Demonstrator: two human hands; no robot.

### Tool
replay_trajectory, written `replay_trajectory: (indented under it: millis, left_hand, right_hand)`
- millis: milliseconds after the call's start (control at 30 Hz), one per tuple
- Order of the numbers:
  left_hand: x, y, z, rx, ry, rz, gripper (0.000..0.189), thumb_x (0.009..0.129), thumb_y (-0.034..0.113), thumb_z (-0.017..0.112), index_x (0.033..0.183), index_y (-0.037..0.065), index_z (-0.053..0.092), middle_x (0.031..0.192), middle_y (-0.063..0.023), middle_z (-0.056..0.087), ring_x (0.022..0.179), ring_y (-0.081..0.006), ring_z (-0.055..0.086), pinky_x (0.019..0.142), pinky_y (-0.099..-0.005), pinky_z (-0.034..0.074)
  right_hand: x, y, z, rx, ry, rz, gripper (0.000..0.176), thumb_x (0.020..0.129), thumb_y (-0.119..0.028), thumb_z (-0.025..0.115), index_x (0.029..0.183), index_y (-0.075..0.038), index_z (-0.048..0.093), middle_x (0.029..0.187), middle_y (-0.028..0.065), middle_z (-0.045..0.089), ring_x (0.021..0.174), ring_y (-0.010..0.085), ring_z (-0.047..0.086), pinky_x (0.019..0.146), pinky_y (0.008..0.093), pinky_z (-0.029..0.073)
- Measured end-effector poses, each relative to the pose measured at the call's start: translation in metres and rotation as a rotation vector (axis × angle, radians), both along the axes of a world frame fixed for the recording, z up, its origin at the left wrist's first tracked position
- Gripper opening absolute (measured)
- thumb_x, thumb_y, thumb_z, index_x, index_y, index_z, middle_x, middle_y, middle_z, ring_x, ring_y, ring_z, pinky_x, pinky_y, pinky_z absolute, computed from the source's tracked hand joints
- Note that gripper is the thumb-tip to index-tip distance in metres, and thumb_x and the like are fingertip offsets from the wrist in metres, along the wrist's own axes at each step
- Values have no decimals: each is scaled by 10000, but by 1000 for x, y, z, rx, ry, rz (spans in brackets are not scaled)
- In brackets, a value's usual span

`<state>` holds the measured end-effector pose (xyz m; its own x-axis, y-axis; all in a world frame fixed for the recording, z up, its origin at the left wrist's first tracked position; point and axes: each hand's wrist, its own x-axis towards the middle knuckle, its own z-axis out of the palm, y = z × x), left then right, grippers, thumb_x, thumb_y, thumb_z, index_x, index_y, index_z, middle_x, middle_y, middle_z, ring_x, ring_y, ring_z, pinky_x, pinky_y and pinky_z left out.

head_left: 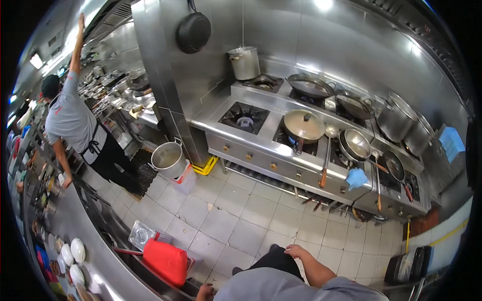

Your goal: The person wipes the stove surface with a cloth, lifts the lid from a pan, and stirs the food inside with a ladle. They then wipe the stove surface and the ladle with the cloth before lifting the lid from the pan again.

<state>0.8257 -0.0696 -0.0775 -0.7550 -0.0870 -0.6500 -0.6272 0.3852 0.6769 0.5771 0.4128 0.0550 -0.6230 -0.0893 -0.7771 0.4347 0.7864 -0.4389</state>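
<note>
A red container (166, 261) is seen up and to the left of the left fingers (202, 291), near them but not touched. It is glossy and boxy, with rounded corners, and is tilted on one edge. Dark cloth (273, 261) is touched by the right fingers (291, 248). It lies just below and left of them, plain, smooth and rounded.

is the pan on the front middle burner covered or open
Covered: a round lid with a knob on top sits flat over the pan, so what is inside cannot be seen.
</note>
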Motion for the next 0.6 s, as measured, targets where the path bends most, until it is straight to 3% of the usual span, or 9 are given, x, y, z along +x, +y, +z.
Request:
replay_trajectory:
  millis: [33, 67, 133, 200, 300, 367, 400, 467, 600]
  left_hand:
    - [-3, 5, 12, 5, -239, 182, 373, 702, 165, 590, 1061, 67, 609, 827, -172, 633, 704, -255, 642, 599, -300, 520]
    - [-5, 1, 12, 8, -252, 178, 373, 702, 165, 590, 1061, 67, 609, 827, -172, 633, 704, -255, 642, 599, -300, 520]
    - [-7, -10, -15, -28, 300, -307, 368, 712, 156, 576, 1068, 67, 602, 828, -167, 634, 684, -250, 636, 588, -310, 519]
    - [-31, -3, 1, -147, 11, -306, 381, 717, 134, 565, 1089, 55, 585, 788, -169, 626, 618, -225, 621, 553, -308, 509]
    - [-64, 8, 37, 59, 9, -159, 415, 724, 117, 549, 1135, 63, 554, 718, -149, 610, 545, -197, 593, 495, -317, 489]
    - [-90, 22, 77, 24, -264, -20, 415, 745, 127, 538, 1158, 95, 531, 832, -135, 620, 613, -198, 610, 604, -323, 528]
    - [-91, 22, 77, 24, -271, -26, 415, 745, 127, 538, 1158, 95, 531, 832, -135, 620, 613, -198, 610, 604, -323, 528]
    - [-101, 23, 81, 119, -228, 86, 423, 732, 64, 522, 1155, 62, 523, 664, -114, 580, 502, -187, 563, 431, -314, 458]
    - [-118, 20, 100, -1, -214, 35, 410, 732, 46, 515, 1142, 57, 528, 669, -117, 583, 501, -185, 563, 426, -310, 455]
  right_hand:
    - [8, 6, -5, -33, -48, -82, 508, 770, -328, 611, 1208, -92, 504, 939, 78, 621, 726, 164, 614, 547, 319, 503]
    - [15, 9, -5, -28, -60, -85, 508, 770, -328, 611, 1208, -92, 504, 939, 78, 621, 726, 164, 614, 547, 319, 503]
    - [17, 15, 1, -11, -146, -103, 493, 775, -309, 604, 1200, -79, 504, 921, 69, 617, 718, 160, 612, 546, 316, 501]
    - [20, 18, 8, 9, -132, -111, 477, 779, -298, 601, 1182, -63, 505, 906, 63, 614, 700, 155, 608, 530, 307, 493]
    - [15, 17, 3, -61, -111, -208, 484, 779, -276, 605, 1195, -55, 495, 924, 73, 614, 673, 155, 602, 501, 286, 478]
    - [17, 8, 0, -98, -112, -229, 489, 778, -271, 607, 1202, -55, 491, 937, 76, 613, 679, 157, 604, 505, 282, 478]
    - [14, 6, 4, -128, -93, -248, 494, 778, -265, 609, 1209, -55, 488, 949, 79, 613, 684, 160, 606, 508, 278, 479]
    - [18, -1, 9, -161, -84, -262, 492, 779, -253, 609, 1212, -53, 485, 966, 82, 612, 698, 161, 611, 523, 279, 484]
    - [10, 2, 6, -173, -135, -192, 487, 785, -263, 598, 1216, -66, 486, 972, 81, 614, 712, 163, 618, 559, 298, 500]
